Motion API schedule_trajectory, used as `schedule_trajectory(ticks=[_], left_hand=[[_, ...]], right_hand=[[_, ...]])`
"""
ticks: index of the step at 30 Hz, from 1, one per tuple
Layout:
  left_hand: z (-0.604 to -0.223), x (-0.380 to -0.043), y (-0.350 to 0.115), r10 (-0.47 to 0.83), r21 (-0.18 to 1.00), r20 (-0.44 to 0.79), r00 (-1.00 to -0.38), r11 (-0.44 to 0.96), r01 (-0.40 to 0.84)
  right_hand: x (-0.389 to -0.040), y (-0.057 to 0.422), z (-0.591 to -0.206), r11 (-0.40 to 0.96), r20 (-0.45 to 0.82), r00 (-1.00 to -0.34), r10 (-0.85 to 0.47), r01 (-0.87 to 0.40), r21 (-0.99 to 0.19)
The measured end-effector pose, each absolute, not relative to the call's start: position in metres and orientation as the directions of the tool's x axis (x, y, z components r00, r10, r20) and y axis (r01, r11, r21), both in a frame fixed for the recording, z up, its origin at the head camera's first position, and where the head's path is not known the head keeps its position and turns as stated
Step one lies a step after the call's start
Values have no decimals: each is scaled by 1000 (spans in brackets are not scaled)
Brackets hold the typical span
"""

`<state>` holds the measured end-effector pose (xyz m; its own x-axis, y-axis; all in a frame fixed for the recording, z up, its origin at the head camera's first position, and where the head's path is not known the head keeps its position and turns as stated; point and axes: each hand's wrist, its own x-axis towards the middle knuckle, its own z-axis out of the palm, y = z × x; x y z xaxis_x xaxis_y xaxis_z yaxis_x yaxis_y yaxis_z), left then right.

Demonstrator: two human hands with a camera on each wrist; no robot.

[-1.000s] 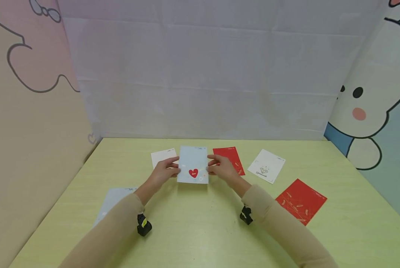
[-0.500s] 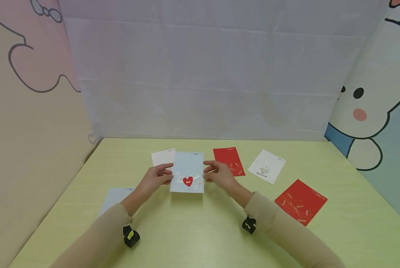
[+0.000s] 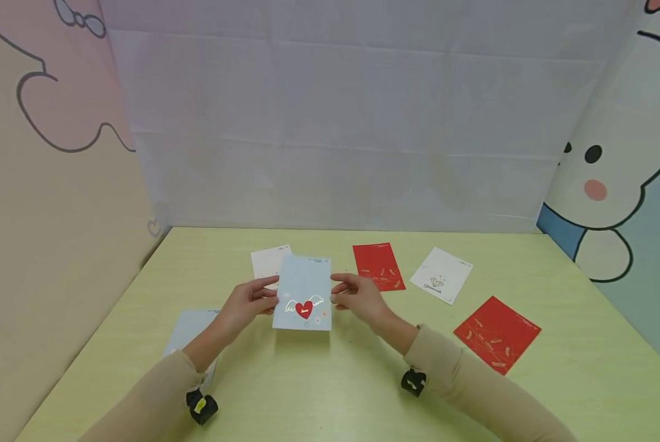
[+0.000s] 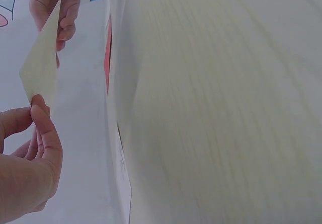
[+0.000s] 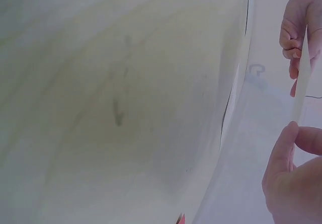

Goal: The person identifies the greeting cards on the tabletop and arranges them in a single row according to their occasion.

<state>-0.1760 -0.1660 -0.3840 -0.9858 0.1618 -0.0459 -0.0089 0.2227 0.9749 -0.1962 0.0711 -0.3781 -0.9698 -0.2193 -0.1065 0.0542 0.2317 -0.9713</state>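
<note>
Between both hands a light blue card [image 3: 304,285] with a winged red heart is held up off the table, its face toward the head camera. My left hand [image 3: 244,309] pinches its left edge between thumb and fingers. On the opposite edge my right hand [image 3: 360,299] pinches it the same way. The left wrist view shows the card [image 4: 43,68] nearly edge-on, with the left thumb and a finger on its near corner. From the right wrist it is a thin pale strip. Behind it lies a white card [image 3: 266,261], partly covered.
Two red cards, one at the back [image 3: 379,267] and one at the right [image 3: 498,335], lie on the yellow-green table [image 3: 363,393]. A white card [image 3: 441,275] lies between them. Another light blue card [image 3: 188,331] is partly under the left forearm. A white sheet [image 3: 330,123] hangs behind.
Both hands have brought the light blue card toward the body and a little to the left. Its winged heart shows more fully now. The cards on the table have stayed put.
</note>
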Motion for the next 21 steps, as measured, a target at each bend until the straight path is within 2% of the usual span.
schedule_trajectory(ticks=[21], left_hand=[[-383,-140,-188,114,923,9,-993,382,52]], right_hand=[[-171,45,-381,198,-132,-960,-249,83,-977]])
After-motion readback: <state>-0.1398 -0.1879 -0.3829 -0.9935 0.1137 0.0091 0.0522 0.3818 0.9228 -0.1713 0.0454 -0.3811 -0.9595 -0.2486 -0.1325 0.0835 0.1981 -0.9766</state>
